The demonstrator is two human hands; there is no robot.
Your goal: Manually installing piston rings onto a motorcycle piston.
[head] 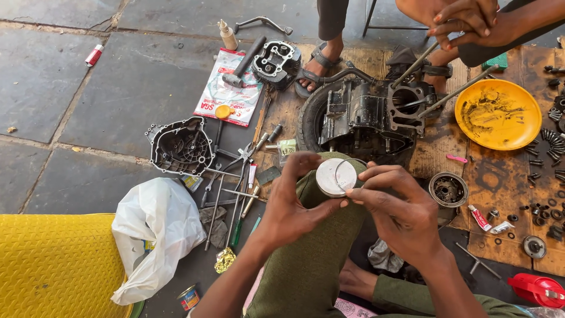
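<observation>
My left hand (291, 206) grips a round silver piston (334, 176) from the left, crown facing up, held over my green-trousered knee. My right hand (400, 209) pinches a thin metal ring (346, 171) at the piston's right edge with thumb and fingertips. Just beyond, a black engine block (365, 115) with an open cylinder bore rests on a tyre on the floor. Long studs stick out of the block toward the upper right.
Another person sits opposite, sandalled feet (321, 59) and clasped hands (465, 23) showing. A yellow dish (500, 115), bolts and small parts lie at right on cardboard. A black engine cover (179, 146), hand tools, hammer (241, 62) and white plastic bag (154, 235) lie left.
</observation>
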